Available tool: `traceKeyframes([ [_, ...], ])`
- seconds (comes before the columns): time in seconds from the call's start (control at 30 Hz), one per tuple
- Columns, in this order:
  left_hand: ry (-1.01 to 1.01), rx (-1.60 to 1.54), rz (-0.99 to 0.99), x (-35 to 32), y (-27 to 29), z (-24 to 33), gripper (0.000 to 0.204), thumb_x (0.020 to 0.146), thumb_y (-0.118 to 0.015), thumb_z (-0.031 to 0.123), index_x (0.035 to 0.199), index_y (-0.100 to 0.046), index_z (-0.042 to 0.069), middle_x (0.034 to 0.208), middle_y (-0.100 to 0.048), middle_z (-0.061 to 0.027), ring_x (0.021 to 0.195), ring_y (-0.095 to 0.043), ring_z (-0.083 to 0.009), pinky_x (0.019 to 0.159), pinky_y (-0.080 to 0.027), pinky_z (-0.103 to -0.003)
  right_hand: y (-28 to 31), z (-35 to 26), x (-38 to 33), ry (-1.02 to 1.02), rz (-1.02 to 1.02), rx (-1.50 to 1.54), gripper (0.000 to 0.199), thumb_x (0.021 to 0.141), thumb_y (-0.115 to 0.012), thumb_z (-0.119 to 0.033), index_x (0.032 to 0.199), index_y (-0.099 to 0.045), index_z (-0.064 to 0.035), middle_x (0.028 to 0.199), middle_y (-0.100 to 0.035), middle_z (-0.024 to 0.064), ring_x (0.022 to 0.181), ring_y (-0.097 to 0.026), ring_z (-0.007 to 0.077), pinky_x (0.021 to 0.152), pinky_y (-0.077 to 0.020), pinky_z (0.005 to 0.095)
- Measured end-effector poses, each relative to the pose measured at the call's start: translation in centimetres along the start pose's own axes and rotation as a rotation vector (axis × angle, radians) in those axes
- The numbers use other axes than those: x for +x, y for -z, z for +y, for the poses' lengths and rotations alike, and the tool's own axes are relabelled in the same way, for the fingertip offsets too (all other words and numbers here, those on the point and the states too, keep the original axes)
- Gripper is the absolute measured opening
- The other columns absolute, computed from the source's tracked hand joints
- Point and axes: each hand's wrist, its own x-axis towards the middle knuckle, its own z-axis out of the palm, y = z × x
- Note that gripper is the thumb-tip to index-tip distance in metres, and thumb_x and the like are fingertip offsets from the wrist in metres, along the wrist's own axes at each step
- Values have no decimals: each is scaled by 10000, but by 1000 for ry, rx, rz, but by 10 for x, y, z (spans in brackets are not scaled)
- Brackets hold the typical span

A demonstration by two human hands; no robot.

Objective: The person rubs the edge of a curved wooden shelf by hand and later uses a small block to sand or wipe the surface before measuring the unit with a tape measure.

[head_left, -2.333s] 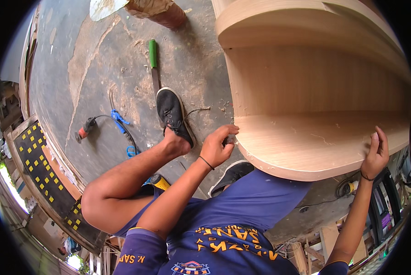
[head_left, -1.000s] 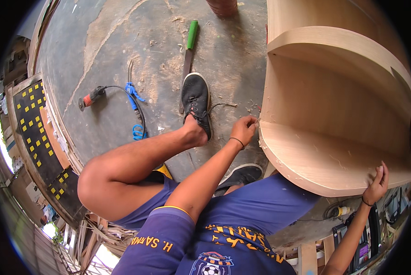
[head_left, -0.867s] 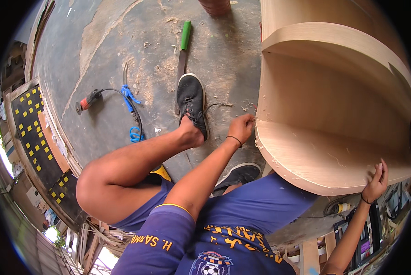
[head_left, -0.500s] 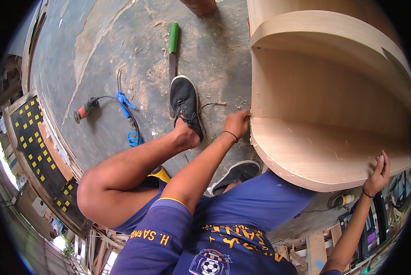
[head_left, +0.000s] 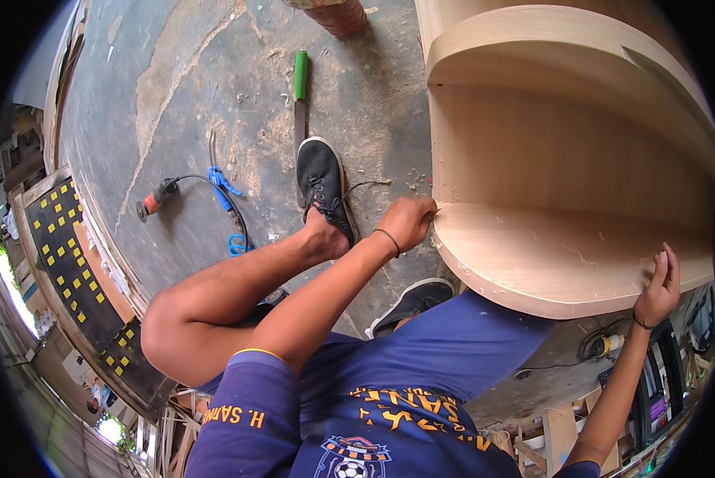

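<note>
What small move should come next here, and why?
Perhaps ease the left hand along the curved edge of the lower shelf: it is at the left corner, pale shavings lie on the shelf, and the right hand is by the other end.

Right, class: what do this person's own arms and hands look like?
The left hand and right hand are ungloved, each with a thin dark wristband. The short left sleeve is navy, with yellow trim and lettering; the right sleeve barely shows.
</note>
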Motion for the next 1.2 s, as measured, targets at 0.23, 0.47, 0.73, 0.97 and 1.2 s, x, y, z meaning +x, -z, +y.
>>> traceKeyframes([
  [0.23,42,8,74,-32,24,70,128,741,-584,44,849,-624,-11,746,-618,-229,698,-612,-400,640,-488,-436,-2,-5,-1,62,30,-1,244,945,-545,-160,1115,-629,-6,926,-637,36,836,-570,94,739,-444,217],
  [0.47,42,123,100,-55,30,152,77,734,-585,44,784,-553,-5,708,-594,-195,651,-606,-377,605,-493,-448,-8,-8,0,119,51,39,226,929,-578,-165,1091,-641,-19,893,-636,4,781,-547,57,690,-435,196],
  [0.73,-225,-23,229,-81,37,209,243,761,-591,11,1004,-582,14,801,-626,-146,687,-631,-314,572,-506,-390,-8,-10,-1,142,65,45,218,921,-593,-172,1065,-657,-21,888,-635,-2,746,-527,53,656,-420,191],
  [0.97,123,28,224,-66,37,114,196,770,-625,26,964,-635,-7,782,-602,-162,680,-631,-279,600,-505,-351,-6,-11,-1,118,51,17,227,929,-576,-167,1086,-649,-21,904,-637,8,771,-544,62,673,-432,195],
  [1.2,64,123,122,-56,36,136,195,745,-583,6,934,-631,4,802,-593,-170,718,-603,-353,623,-496,-391,-7,-18,-3,94,62,30,229,929,-568,-147,1086,-641,3,907,-646,27,804,-561,81,728,-443,209],
])
